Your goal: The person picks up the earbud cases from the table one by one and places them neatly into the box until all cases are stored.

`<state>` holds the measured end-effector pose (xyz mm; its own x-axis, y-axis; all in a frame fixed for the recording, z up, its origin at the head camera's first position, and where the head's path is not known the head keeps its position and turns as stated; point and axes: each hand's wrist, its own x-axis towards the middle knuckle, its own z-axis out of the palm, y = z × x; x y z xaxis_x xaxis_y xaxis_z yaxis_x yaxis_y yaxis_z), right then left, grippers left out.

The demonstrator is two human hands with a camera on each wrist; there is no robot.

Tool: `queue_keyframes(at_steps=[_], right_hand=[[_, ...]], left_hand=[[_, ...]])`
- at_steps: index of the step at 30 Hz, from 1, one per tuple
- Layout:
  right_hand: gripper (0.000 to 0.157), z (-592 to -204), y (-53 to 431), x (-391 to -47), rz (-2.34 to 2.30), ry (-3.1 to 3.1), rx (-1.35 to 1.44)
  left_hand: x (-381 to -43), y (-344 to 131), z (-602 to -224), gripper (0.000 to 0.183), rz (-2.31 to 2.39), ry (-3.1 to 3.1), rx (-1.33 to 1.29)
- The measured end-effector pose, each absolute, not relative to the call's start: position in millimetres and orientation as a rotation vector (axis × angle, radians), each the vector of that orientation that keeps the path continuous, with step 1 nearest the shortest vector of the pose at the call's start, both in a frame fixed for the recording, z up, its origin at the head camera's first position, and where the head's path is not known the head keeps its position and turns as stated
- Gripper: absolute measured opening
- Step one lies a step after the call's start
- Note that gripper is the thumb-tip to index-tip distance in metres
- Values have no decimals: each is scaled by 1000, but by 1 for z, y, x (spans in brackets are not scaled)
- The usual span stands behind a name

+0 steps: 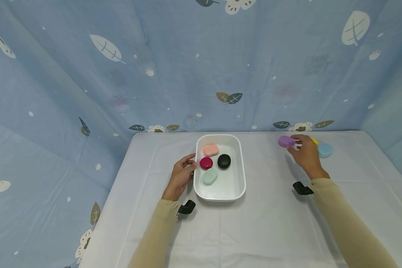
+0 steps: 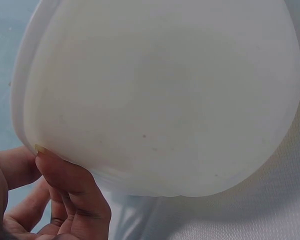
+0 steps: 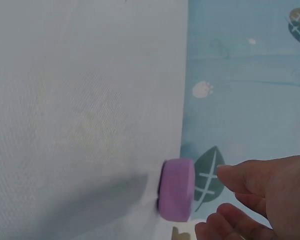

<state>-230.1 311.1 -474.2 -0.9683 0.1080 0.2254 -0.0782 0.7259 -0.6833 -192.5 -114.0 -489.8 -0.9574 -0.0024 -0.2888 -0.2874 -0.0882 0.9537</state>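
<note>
My left hand (image 1: 180, 176) pinches the left rim of a white tray (image 1: 236, 193) between thumb and fingers; the left wrist view shows the tray's outer side (image 2: 180, 110) close up. Inside the tray lie a pink soap-like bar (image 1: 211, 150), a red round piece (image 1: 206, 163), a black round piece (image 1: 224, 161) and a mint oval piece (image 1: 209, 176). At the back right, my right hand (image 1: 306, 155) reaches beside a purple soap-like bar (image 1: 286, 141). In the right wrist view, the purple bar (image 3: 176, 190) stands apart from the loosely bent fingers.
A yellow piece (image 1: 314, 141), partly hidden behind the right hand, lies near a light blue round piece (image 1: 325, 150). White cloth covers the table (image 1: 264, 223). Along its back edge hangs a blue patterned curtain (image 1: 187, 74), which also closes off both sides.
</note>
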Motion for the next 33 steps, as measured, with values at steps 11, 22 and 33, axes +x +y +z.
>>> queue_keyframes(at_steps=[11,22,33], right_hand=[[47,-477,314,-238,1068,-2747,-79],[54,-484,318,-250,1053,-2832,-114],[56,-486,320,-259,1019,-2901,-156]], left_hand=[[-193,-114,-490,44,2148,1998,-330],[-192,-113,-490,43,2142,2001,-340],[-191,-113,-489,43,2144,2005,-344]])
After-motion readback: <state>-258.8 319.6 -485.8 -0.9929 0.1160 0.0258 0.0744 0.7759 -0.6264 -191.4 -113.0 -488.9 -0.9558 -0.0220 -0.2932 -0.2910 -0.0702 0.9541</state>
